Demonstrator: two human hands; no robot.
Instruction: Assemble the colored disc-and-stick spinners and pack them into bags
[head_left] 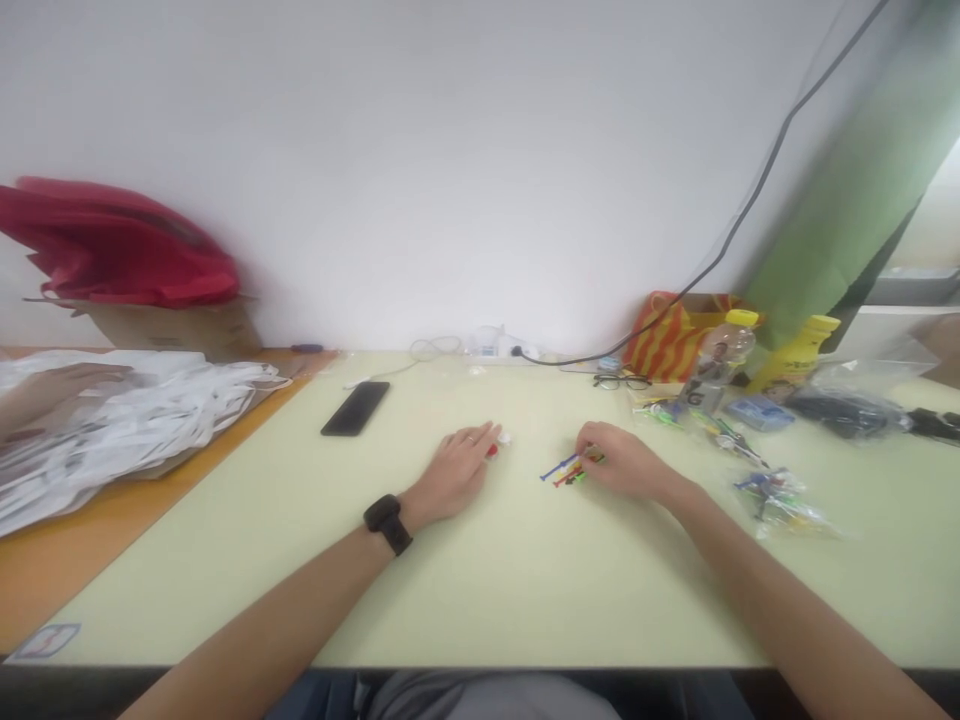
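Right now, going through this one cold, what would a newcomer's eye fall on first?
Probably the vivid red fabric on the cardboard box at the back left, standing out against the pale wall. Next would likely come the small, brightly coloured pieces at the right hand, near the table's middle, then the red-and-yellow striped bag at the back right.

On the table [450,590] — phone [355,409] left, bottle [718,362] right, sticks [559,468] between — bag [651,338] behind bottle.

Black phone [355,409], eyeglasses [622,381], striped bag [660,338], red fabric [139,250] atop cardboard box [180,328]
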